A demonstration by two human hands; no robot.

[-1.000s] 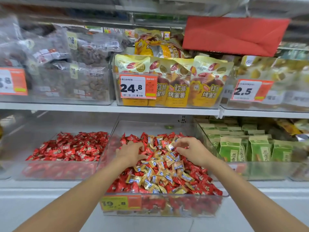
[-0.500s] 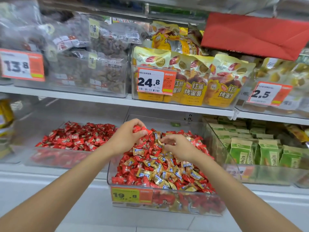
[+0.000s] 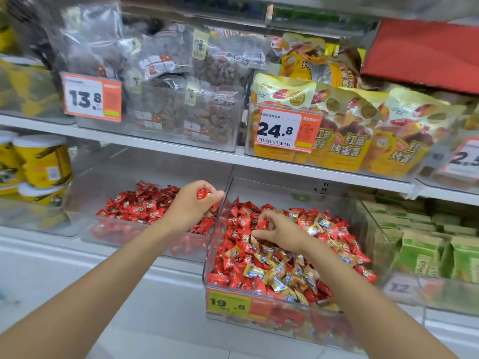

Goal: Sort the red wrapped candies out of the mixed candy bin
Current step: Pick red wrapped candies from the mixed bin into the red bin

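A clear mixed candy bin (image 3: pixel 216 244) on the lower shelf holds red candies (image 3: pixel 238 224) and gold candies (image 3: pixel 280 273) heaped together. To its left stands a clear bin (image 3: pixel 85 198) with only red candies (image 3: pixel 140 206). My left hand (image 3: pixel 191 206) hovers over the right end of that left bin, fingers curled round a red wrapped candy (image 3: pixel 203 194). My right hand (image 3: pixel 280 233) is down in the mixed pile and pinches a red candy (image 3: pixel 262 224) at its fingertips.
The upper shelf edge (image 3: pixel 181 154) juts out just above both bins, loaded with bagged snacks and price tags. Yellow tubs (image 3: pixel 41 161) stand at the far left. Green boxes (image 3: pixel 420 252) fill the bin at the right.
My left hand lifted out of the mixed bin with a red candy and moved left over the red-only bin. My right hand stayed in the mixed pile. The view swung left.
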